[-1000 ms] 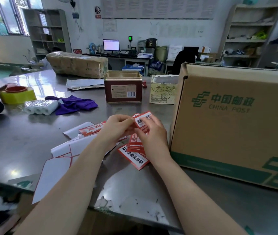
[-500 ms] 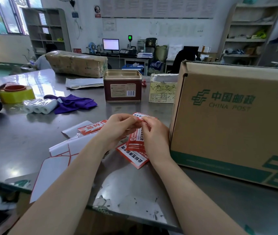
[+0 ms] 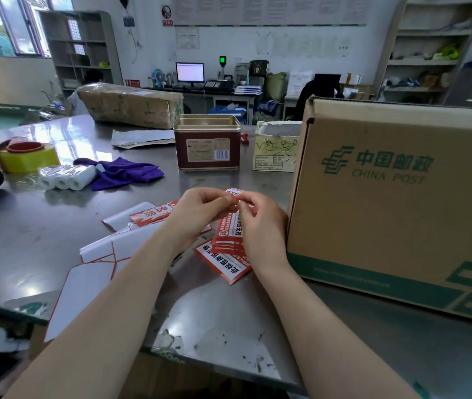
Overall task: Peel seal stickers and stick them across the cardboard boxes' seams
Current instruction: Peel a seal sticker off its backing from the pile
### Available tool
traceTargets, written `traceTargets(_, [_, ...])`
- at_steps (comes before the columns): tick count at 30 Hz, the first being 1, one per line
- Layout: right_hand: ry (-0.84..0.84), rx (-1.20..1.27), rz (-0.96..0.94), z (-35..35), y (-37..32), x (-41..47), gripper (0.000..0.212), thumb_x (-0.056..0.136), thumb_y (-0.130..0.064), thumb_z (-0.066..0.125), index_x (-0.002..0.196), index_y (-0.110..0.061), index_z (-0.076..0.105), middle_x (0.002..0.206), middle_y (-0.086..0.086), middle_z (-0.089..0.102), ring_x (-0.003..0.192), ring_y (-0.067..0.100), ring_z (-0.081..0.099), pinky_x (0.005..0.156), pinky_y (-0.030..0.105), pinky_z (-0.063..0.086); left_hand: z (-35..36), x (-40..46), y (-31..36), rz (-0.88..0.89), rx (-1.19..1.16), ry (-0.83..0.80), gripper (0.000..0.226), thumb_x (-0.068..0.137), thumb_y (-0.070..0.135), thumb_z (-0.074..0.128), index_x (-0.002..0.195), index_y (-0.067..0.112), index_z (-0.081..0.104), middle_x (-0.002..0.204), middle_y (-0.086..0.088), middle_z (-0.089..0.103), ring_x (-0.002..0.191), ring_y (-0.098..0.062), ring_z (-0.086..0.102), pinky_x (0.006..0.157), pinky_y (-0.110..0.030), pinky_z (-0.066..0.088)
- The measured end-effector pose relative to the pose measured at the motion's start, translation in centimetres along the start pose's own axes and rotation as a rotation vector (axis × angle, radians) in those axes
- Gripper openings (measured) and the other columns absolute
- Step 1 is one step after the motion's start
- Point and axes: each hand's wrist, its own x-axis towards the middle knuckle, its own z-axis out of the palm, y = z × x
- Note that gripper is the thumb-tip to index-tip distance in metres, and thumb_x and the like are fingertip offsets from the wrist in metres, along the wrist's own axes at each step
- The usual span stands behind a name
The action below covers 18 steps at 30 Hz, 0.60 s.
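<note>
Both hands meet above the steel surface (image 3: pixel 13 226), just left of the cardboard box (image 3: pixel 387 203). Left hand (image 3: pixel 197 217) and right hand (image 3: pixel 263 226) each have their grip clamped on the top edge of a red seal sticker strip (image 3: pixel 230 231). Loose stickers (image 3: pixel 223 262) lie beneath. Beyond stands a brown tin (image 3: pixel 207 146).

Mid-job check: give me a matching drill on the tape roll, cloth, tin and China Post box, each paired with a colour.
Things:
1. tape roll
2. cloth
3. tin
4. China Post box

Colours:
A. purple
B. tan with green print
C. yellow
D. dark red with gold rim

Pairs: 1-C, 2-A, 3-D, 4-B
</note>
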Motion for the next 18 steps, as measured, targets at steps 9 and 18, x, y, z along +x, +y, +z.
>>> traceTargets(9, [-0.009,-0.033,0.02,0.28,0.43,0.27,0.025,0.1,-0.023,0.043,0.115,-0.016,0.061,0.114,0.004,0.062,0.103,0.015,0.06,0.092,0.035,0.052,0.46,-0.51,0.5,0.127,0.256,0.08,0.015,0.091,0.021,0.058,0.084,0.021,0.071,0.082,0.002,0.072,0.07,-0.005,0.067,0.067,-0.019,0.049])
traceTargets(18, [-0.031,-0.013,0.011,0.03,0.16,0.02,0.021,0.097,-0.028,0.049,0.11,-0.018,0.063,0.109,0.002,0.064,0.097,0.012,0.062,0.089,0.031,0.053,0.68,-0.65,0.46,0.252,0.393,0.109,0.012,0.092,0.016,0.057,0.091,0.016,0.069,0.086,0.004,0.067,0.08,-0.007,0.062,0.071,-0.017,0.044])
